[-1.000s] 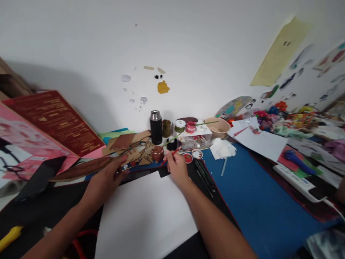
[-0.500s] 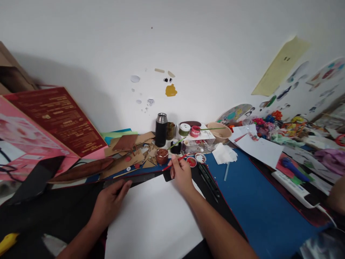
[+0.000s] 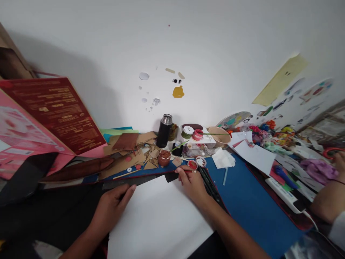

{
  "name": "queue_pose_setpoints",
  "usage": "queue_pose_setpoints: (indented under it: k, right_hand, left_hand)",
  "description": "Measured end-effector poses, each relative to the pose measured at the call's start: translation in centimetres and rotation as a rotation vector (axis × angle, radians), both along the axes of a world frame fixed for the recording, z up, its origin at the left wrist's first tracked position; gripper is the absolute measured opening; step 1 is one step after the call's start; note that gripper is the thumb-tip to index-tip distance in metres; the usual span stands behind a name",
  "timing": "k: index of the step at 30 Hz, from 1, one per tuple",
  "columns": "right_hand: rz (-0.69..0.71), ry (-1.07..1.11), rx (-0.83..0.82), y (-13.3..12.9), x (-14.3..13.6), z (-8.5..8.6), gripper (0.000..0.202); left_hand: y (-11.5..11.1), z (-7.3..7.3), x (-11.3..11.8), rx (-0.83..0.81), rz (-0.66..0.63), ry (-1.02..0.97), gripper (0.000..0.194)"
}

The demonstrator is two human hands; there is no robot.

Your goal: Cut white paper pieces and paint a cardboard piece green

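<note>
A large white sheet of paper (image 3: 161, 219) lies in front of me. My left hand (image 3: 114, 203) is closed at its left edge, thumb along the border, and the fingers underneath are partly hidden. Over the paper's far right part, my right hand (image 3: 191, 183) is closed in a pinch on a thin red stick (image 3: 194, 171), perhaps a paintbrush or pencil; most of it is hidden by the fingers. Just beyond that hand are a small pot of red paint (image 3: 192, 165) and a white-smeared lid (image 3: 201, 161). Dark pens (image 3: 209, 183) lie to its right.
A black flask (image 3: 164, 133), a brown paint jar (image 3: 164, 158), cardboard scraps (image 3: 134, 160) and a bowl (image 3: 219, 136) line the wall. A crumpled tissue (image 3: 223, 158) and a power strip (image 3: 284, 196) are on the right, near another person's arm (image 3: 329, 194).
My right hand has shifted right and slightly toward me, and the red stick has turned, now pointing right. My view has tilted. The other person's arm shows more at the right.
</note>
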State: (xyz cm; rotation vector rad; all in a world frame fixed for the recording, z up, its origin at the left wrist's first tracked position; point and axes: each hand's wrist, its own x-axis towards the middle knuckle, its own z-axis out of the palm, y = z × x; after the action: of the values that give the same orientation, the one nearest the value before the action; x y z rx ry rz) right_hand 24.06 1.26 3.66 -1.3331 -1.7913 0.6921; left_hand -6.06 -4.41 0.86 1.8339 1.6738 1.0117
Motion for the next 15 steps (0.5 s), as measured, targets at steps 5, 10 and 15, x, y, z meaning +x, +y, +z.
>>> queue_pose_setpoints:
  k: [5, 10, 15]
  right_hand:
    - [0.055, -0.191, 0.065, 0.6, 0.2, 0.4, 0.031]
    - [0.109, -0.348, 0.065, 1.6, -0.5, 0.3, 0.025]
    - [0.144, -0.502, 0.011, 2.6, -0.7, 0.6, 0.023]
  left_hand:
    - [0.0, 0.0, 0.2, 0.005, -0.029, -0.022, 0.053]
    - [0.0, -0.3, 0.2, 0.001, -0.048, -0.024, 0.054]
    - [-0.1, -0.6, 0.1, -0.011, -0.058, -0.024, 0.053]
